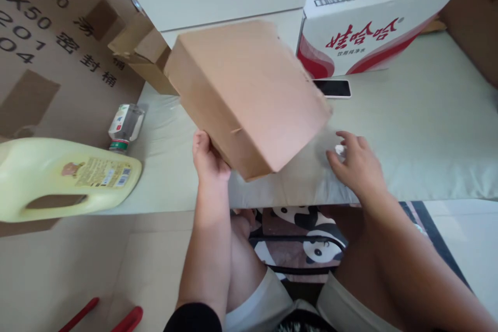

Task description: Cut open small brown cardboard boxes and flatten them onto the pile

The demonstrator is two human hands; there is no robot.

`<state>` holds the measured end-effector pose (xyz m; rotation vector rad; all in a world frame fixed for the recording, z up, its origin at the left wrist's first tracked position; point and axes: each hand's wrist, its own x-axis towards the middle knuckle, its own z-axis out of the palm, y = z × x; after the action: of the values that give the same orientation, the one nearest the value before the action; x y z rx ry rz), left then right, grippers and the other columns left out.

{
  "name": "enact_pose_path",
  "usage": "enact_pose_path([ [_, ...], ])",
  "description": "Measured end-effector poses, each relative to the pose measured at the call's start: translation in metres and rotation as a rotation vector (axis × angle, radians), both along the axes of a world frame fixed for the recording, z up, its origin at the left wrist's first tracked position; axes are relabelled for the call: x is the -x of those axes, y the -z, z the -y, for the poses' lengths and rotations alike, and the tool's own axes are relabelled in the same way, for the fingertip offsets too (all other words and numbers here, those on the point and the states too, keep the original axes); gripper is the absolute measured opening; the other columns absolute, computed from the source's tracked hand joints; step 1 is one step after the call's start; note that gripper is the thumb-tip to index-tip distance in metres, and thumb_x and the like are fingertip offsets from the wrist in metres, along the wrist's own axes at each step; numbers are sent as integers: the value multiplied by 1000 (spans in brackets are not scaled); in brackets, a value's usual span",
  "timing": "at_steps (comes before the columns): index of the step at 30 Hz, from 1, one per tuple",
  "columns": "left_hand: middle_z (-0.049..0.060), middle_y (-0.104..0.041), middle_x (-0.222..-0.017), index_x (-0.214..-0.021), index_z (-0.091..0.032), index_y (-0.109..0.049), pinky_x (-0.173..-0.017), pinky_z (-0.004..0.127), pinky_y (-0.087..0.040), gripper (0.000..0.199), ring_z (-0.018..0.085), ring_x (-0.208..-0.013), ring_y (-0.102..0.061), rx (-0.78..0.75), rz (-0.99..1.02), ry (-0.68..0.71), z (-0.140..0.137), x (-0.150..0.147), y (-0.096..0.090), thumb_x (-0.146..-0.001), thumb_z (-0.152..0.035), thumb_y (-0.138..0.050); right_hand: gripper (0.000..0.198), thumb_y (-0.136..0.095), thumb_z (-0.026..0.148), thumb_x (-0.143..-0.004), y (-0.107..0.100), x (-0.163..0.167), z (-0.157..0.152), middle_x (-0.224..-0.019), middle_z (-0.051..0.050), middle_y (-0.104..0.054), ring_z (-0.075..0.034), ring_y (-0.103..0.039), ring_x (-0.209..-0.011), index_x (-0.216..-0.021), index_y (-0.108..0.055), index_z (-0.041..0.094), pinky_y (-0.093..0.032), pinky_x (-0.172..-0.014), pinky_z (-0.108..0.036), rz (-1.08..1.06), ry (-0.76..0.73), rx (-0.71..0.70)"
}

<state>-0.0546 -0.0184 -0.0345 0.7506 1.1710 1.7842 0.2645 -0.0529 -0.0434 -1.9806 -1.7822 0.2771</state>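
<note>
A plain brown cardboard box (249,88) is tilted above the pale cloth-covered surface. My left hand (209,158) grips its lower left side, the thumb up against the cardboard and the other fingers mostly hidden beneath. To the right of the box, apart from it, my right hand (356,166) hovers over the cloth with thumb and fingers curved. A small white scrap (341,151) shows between that thumb and the fingers; its kind is too small to make out.
A black-screened phone (332,88) lies before a white and red carton (361,36). At left are a clear bottle (126,124), a yellow jug (70,179), an open small carton (146,52) and a big printed box (58,62). The cloth-covered surface (424,129) ends above my knees.
</note>
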Motion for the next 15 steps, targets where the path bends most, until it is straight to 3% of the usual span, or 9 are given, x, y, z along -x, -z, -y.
enact_pose_path([
  [3, 3, -71, -85, -92, -19, -61, -69, 27, -56, 30, 15, -74, -69, 239, 132, 112, 2, -9, 0, -76, -42, -74, 57, -55, 47, -86, 7, -3, -3, -119, -21, -65, -34, -69, -91, -134, -61, 17, -55, -82, -53, 56, -56, 177],
  [6, 1, -69, -74, -85, -16, -63, -63, 23, -54, 18, 12, -63, -65, 384, 204, 127, 1, -20, 1, -76, -28, -72, 51, -56, 41, -84, 11, -5, -5, -123, -22, -65, -40, -67, -111, -127, -66, 15, -52, -97, -58, -63, -196, 119],
  [9, 2, -69, -73, -87, -16, -63, -61, 23, -54, 10, 12, -62, -65, 449, 152, 105, -2, -27, 0, -80, -21, -68, 48, -56, 36, -84, 14, -5, -4, -129, -16, -68, -37, -63, -124, -129, -63, 21, -49, -107, -58, -395, -323, 21],
  [12, 7, -75, -97, -110, -18, -64, -71, 30, -59, 31, 18, -75, -72, 485, -5, 44, -5, -30, 0, -80, -21, -71, 46, -60, 39, -87, 18, 0, -3, -134, -12, -66, -35, -59, -132, -131, -59, 26, -43, -114, -58, -704, -314, -52],
  [15, 12, -63, -138, -133, -27, -60, -87, 36, -59, 58, 24, -106, -72, 471, -235, 23, -6, -32, 5, -77, -25, -77, 46, -68, 42, -84, 21, 7, -2, -133, -13, -66, -33, -61, -129, -126, -58, 25, -46, -112, -53, -890, -301, -101],
])
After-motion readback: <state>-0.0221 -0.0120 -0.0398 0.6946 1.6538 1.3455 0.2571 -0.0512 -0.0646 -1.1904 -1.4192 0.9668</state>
